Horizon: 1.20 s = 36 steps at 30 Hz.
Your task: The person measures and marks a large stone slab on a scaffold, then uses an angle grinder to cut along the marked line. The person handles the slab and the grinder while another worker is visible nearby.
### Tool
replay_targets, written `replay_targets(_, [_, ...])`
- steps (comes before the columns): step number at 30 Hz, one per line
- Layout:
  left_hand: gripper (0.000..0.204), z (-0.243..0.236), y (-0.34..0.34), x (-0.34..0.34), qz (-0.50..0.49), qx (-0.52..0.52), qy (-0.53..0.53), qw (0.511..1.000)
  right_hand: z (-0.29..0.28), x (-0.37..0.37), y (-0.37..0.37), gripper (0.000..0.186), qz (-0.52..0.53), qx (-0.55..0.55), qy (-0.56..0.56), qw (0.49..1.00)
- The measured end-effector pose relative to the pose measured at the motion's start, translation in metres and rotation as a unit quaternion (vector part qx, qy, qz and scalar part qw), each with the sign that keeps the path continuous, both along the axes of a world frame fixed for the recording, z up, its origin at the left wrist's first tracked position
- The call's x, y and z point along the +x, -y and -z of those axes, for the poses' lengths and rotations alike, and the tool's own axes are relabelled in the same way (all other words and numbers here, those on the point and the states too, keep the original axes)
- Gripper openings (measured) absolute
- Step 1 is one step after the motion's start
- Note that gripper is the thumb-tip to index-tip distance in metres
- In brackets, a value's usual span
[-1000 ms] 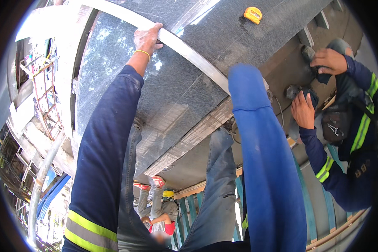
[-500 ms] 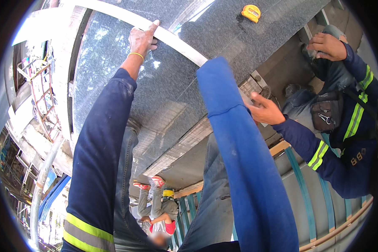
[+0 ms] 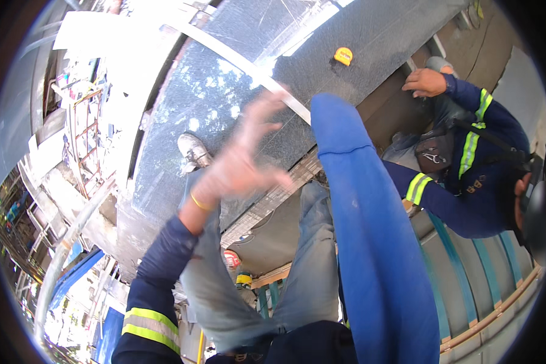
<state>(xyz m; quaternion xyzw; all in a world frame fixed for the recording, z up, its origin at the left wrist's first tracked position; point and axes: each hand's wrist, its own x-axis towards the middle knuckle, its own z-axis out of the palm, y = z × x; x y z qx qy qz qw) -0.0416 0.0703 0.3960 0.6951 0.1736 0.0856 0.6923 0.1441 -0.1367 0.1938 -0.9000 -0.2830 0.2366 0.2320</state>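
A long white straight strip (image 3: 232, 56) lies across a dark speckled stone slab (image 3: 224, 103). My left hand (image 3: 239, 158), blurred by motion, is above the slab with its fingers spread and nothing in them. Its fingertips come close to the strip in the picture; whether they touch I cannot tell. A blue sleeve (image 3: 370, 206) covers my right arm, and its end hides my right hand. The strip's near end meets that sleeve end, so any hold on it is out of sight.
A yellow tape measure (image 3: 343, 56) rests on the slab's far part. At right, a co-worker in a dark jacket (image 3: 491, 182) with reflective bands crouches by the slab edge. My shoe (image 3: 193, 150) stands on the slab. Scaffolding (image 3: 88, 139) and pipes fill the left.
My left hand has come off the strip and swung right and nearer, opening its fingers. The co-worker's hand beside my blue sleeve has gone out of sight. The view has shifted.
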Motion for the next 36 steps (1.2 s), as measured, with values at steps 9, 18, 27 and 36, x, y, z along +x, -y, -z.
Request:
replay_targets(9, [0.048,-0.283,0.1,0.027,0.183,-0.028,0.316,0.931,-0.1,-0.046,0.142,0.055,-0.009,-0.121,-0.017,0.993])
replay_targets(18, [0.029,-0.409,0.062,-0.156,-0.022,0.294,-0.021,0.955,-0.211,-0.06,0.211,0.058,0.042,-0.198,-0.092,0.975])
replay_targets(27, [0.038,-0.64,0.109,-0.332,-0.399,0.386,0.182,0.812,-0.154,-0.079,0.098,0.057,-0.148,-0.021,0.084,0.985])
replay_targets(36, [0.047,-0.267,-0.135,-0.215,-0.517,-0.132,-0.08,0.842,-0.146,-0.09,0.042,0.042,-0.069,-0.008,-0.155,0.985])
